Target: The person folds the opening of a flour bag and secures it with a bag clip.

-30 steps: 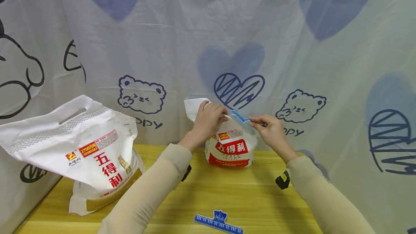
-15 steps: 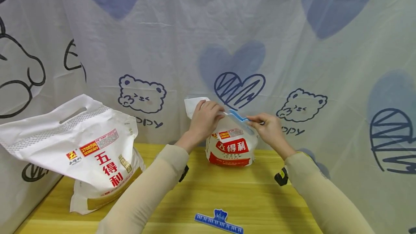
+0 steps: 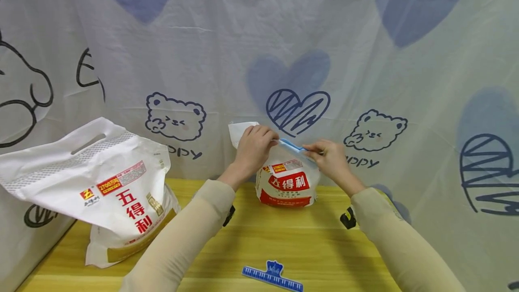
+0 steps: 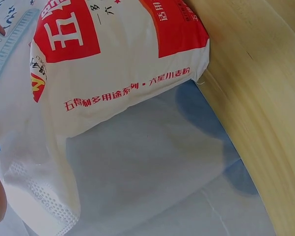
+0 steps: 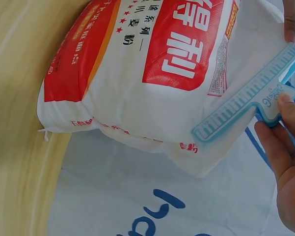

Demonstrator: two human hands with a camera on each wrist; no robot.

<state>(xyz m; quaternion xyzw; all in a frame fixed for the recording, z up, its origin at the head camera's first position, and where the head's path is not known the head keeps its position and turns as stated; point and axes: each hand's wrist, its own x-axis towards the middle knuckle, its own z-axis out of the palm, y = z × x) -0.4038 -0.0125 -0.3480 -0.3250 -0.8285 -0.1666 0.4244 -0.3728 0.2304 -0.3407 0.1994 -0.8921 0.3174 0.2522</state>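
Hands: I count two; the left hand (image 3: 255,145) grips the top of the red-panelled bag (image 3: 285,184), the right hand (image 3: 330,157) pinches the handle of the light-blue clip (image 5: 240,101).
Bags: two; the red-panelled bag upright by the table's (image 3: 284,238) back edge, one gold-based bag (image 3: 134,175) by its left edge.
Clips: two; the light-blue clip across that first bag's top, one dark-blue clip (image 3: 272,276) near the front edge.

Left arm (image 3: 182,238) and right arm (image 3: 399,233): extended forward, converging, with light sleeves (image 3: 211,202) ending short of the bare wrists. Left hand (image 3: 256,145): back facing up, fingers curled. Right hand (image 3: 331,159): thumb and forefinger in a pinch grip, directed inward. Hands: near each other, apart.
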